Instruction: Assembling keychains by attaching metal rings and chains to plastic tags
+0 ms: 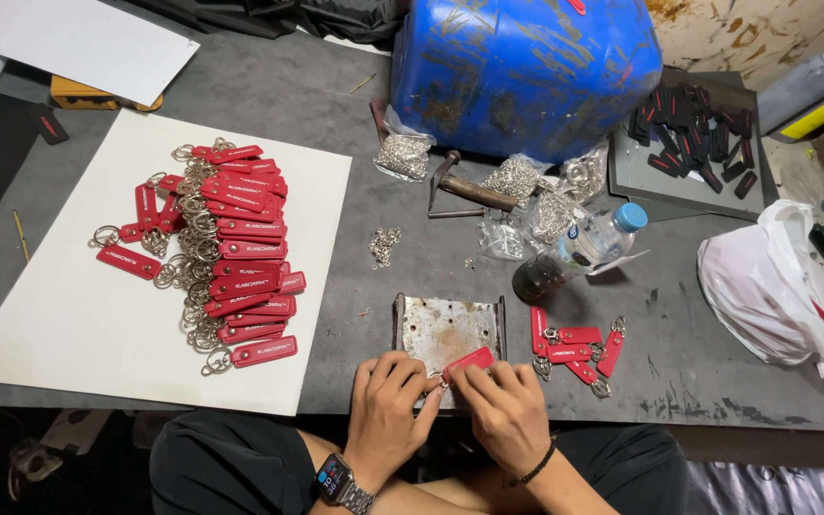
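The left hand (388,401) and the right hand (500,405) both pinched a red key tag (469,361) with their fingertips, just above the near edge of a rusty metal plate (448,329). The tag looked light, thin and a little flexible (likely leather or rubber), best gripped by its flat ends. Its long axis ran from lower left to upper right. Beyond lay a few loose red tags (579,348), then a hammer (464,189) and a blue drum (526,72).

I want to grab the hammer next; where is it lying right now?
In the head view the hammer lies on the grey table just above centre, in front of the blue barrel, between bags of silver rings.
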